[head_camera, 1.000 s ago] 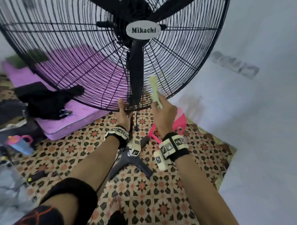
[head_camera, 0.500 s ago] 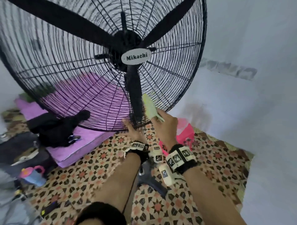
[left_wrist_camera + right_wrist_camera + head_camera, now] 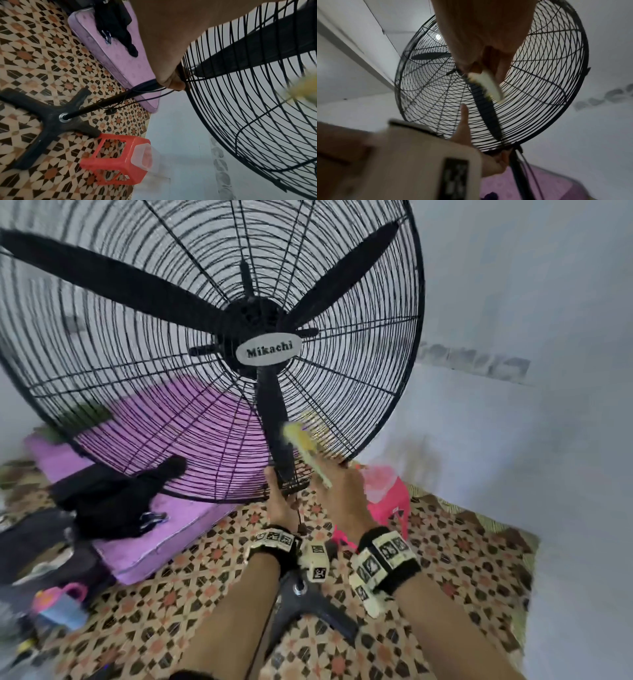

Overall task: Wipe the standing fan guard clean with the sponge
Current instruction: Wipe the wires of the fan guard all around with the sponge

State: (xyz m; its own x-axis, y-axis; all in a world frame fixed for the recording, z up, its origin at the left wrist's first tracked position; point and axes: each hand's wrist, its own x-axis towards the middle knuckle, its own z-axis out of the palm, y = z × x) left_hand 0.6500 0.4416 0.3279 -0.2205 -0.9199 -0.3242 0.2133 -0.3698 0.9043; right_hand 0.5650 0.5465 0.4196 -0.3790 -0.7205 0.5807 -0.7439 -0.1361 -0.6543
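Down at the far left of the patterned floor (image 3: 462, 563) sits a small cup with a pink handle (image 3: 63, 604), blurred at the edge of the head view. Next along, a purple mattress (image 3: 144, 542) lies flat with a heap of black clothing (image 3: 113, 501) on top of it. Above it all looms the fan guard (image 3: 342, 392), a big black wire cage with three dark blades inside and an oval Mikachi badge (image 3: 269, 351) at the hub.

Now to the bottom of that cage. The left hand (image 3: 279, 501) is up at the lowest part of the rim, fingers curled round the wires right where the pole (image 3: 102, 104) meets the guard, thumb pointing up the face of it. The pole runs down to a dark cross-shaped base (image 3: 51, 121) on the tiles, cord looped round it.

Just to the right, the right hand (image 3: 346, 501) has the sponge (image 3: 303, 443) pinched between its fingers, a thin yellow-green slab smeared by motion blur, its far end up against the lower wires beside the downward blade. Whether it actually touches the wires, I cannot tell.

Behind that hand stands a red plastic stool (image 3: 116, 159) with a clear tub (image 3: 145, 157) on it, close to the pale wall (image 3: 531, 302).
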